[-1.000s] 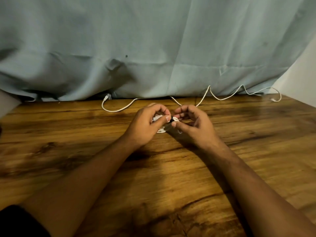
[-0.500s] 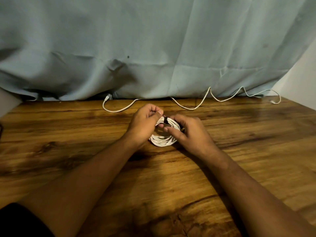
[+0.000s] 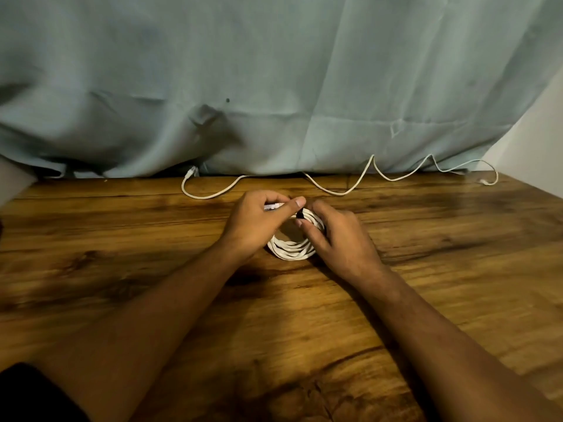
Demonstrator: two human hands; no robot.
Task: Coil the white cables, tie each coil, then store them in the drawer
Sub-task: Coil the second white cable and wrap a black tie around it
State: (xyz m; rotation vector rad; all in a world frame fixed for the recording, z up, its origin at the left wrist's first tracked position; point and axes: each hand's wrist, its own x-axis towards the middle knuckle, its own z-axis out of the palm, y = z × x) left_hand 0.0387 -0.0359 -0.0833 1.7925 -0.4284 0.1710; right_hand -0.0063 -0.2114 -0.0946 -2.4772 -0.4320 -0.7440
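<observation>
Coil (image 3: 291, 249) of white cable lies flat on the wooden table (image 3: 122, 269), with its opening facing up, so it has no clear long axis; it is a round ring of several turns. We see its near arc free, while the far part is covered by our hands. A small black tie (image 3: 300, 215) sits on the far side of the coil, across the turns.

Our left hand (image 3: 259, 223) is at the left of the coil. Its fingers are curled in and the thumb is pressed to the index finger, so it is almost closed; between them we see a short white piece, probably a cable end (image 3: 274, 206), which points to the left and lies about level. Our right hand (image 3: 338, 236) rests over the right side of the coil, half closed, with the thumb inside the ring and the fingers outside, pinching the turns just beside the tie.

Behind the coil, along the far edge of the table, a second cable (image 3: 335, 191) lies loose in waves from left to right, under the pale blue curtain (image 3: 274, 86). It is well apart from the coil.
</observation>
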